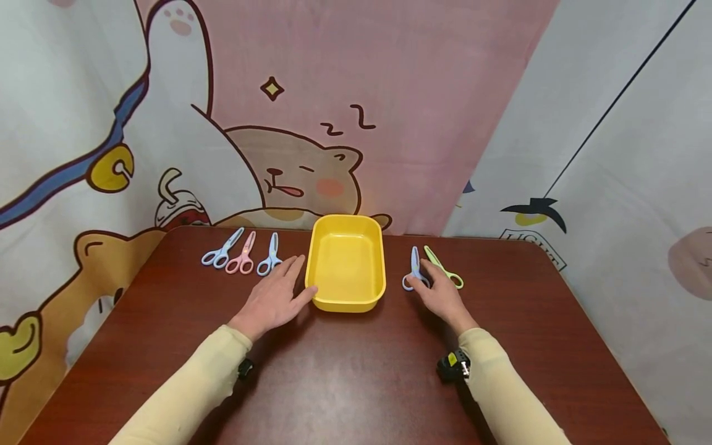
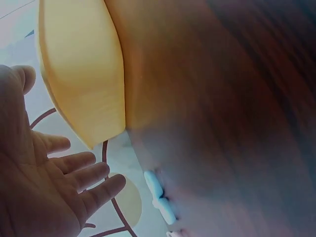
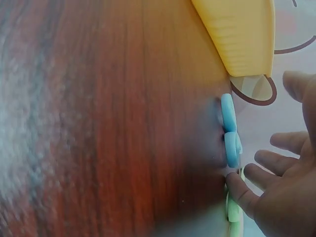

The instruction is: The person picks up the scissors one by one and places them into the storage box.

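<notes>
A yellow plastic tray [image 1: 346, 305] stands on the table between my hands. My left hand [image 1: 274, 295] is at its left side, fingers spread, with the thumb close to the tray's front left corner. In the left wrist view its palm and fingers show with nothing held. My right hand [image 1: 443, 298] hovers over a pair of blue scissors [image 1: 415, 256], thumb and fingers apart near the handle loops. Green scissors [image 1: 454, 277] lie just to the right, partly behind that hand. In the right wrist view the fingers are loosely extended beside the blue loops.
Left of the tray lie blue scissors [image 1: 221, 252], pink scissors [image 1: 245, 255] and more blue scissors [image 1: 272, 254], the last close to my left fingertips. The brown table [image 1: 345, 383] backs onto a cartoon-printed curtain [image 1: 423, 111].
</notes>
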Demonstrator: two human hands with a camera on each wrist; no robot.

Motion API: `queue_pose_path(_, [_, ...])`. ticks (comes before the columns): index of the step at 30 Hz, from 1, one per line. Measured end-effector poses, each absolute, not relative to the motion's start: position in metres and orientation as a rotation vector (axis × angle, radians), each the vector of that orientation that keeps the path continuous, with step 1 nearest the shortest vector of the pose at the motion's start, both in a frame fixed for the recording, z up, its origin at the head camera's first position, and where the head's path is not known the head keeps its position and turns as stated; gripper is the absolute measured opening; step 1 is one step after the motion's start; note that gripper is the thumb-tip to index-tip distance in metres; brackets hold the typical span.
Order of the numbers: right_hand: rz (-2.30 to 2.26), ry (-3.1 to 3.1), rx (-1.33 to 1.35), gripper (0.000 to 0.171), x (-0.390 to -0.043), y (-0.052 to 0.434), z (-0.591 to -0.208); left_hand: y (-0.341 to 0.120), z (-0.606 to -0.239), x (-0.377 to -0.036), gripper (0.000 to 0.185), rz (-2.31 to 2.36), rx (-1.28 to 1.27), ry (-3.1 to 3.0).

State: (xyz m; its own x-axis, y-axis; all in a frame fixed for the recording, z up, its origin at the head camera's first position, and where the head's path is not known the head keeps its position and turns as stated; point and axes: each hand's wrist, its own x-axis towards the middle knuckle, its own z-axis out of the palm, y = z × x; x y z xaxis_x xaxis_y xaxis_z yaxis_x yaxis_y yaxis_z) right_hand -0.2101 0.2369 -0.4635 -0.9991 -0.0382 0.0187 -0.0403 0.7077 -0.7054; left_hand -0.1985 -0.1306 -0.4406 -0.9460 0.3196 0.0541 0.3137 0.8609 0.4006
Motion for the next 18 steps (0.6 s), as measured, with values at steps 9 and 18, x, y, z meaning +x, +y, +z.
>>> queue_pose_path(9, [1.153,-2.811,0.124,0.064,-0.212,0.232,-0.471,-0.121,-0.447,-0.195,0.086,0.78,0.487,2.974])
queue_pose_path(18, [1.128,-2.832,0.09,0.065,-0.214,0.231,-0.474,-0.117,-0.451,-0.195,0.092,0.908,0.46,2.937])
